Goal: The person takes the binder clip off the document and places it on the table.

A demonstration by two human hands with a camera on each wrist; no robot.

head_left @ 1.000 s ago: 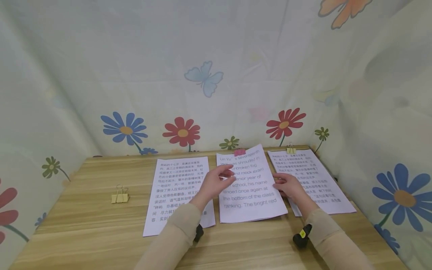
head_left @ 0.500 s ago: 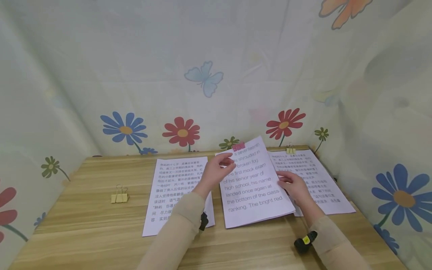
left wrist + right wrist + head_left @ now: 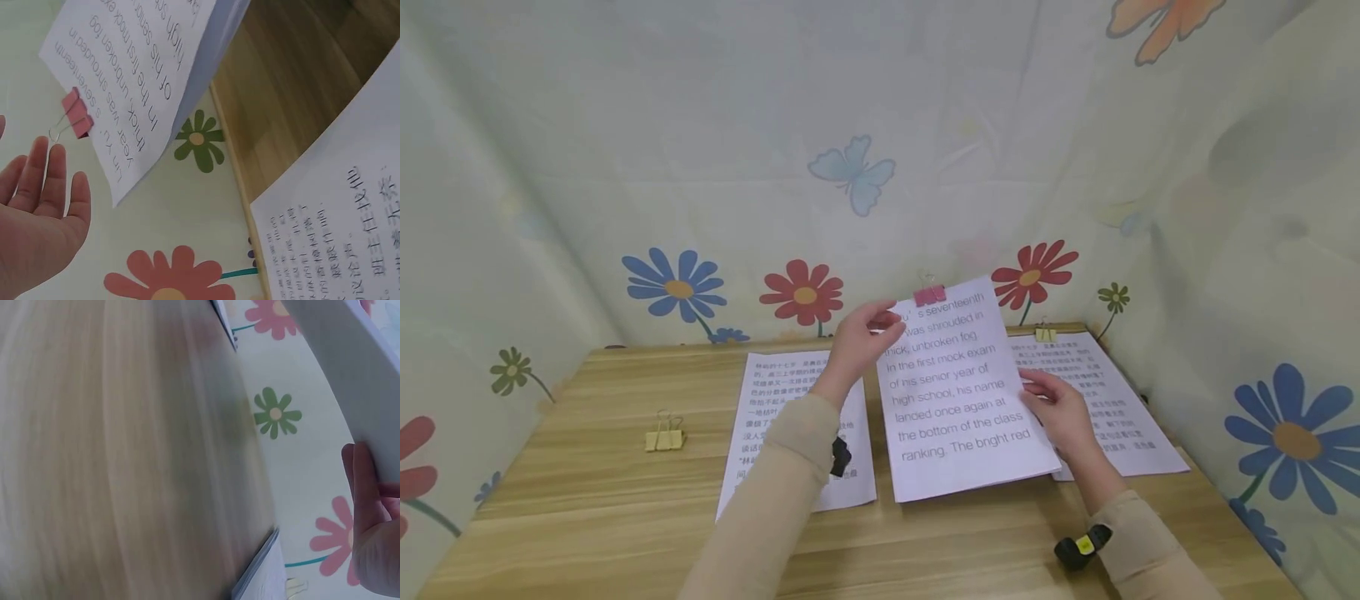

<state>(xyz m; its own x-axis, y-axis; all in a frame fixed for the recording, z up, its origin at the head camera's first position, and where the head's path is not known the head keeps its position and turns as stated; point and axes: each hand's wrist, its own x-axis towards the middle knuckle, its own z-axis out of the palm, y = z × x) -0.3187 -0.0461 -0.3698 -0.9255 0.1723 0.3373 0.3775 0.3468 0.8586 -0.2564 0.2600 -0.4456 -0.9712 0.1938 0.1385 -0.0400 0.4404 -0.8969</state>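
Note:
A stack of white sheets (image 3: 955, 400) printed in English is raised and tilted above the wooden table. Its right edge is pinched by my right hand (image 3: 1060, 412), thumb on the front and fingers behind, as the right wrist view shows of the hand (image 3: 378, 531) and the sheets' back. A pink binder clip (image 3: 930, 295) bites the top edge, wire handles up. My left hand (image 3: 865, 337) hovers at the upper left corner, fingers loosely bent. In the left wrist view, its fingertips come close to the wire of the clip (image 3: 77, 112), with nothing held.
On the left lies a stack of Chinese-printed sheets (image 3: 853, 400), partly under my left forearm. Another such stack (image 3: 1105, 400), topped by a gold binder clip (image 3: 1046, 332), lies right. A loose gold binder clip (image 3: 665, 438) stands on the wooden table (image 3: 587, 500). A flowered curtain (image 3: 737, 167) backs it.
My right hand has lifted the English sheets off the table and tilted them up, so the pink clip has risen. My left hand has moved up and slightly left.

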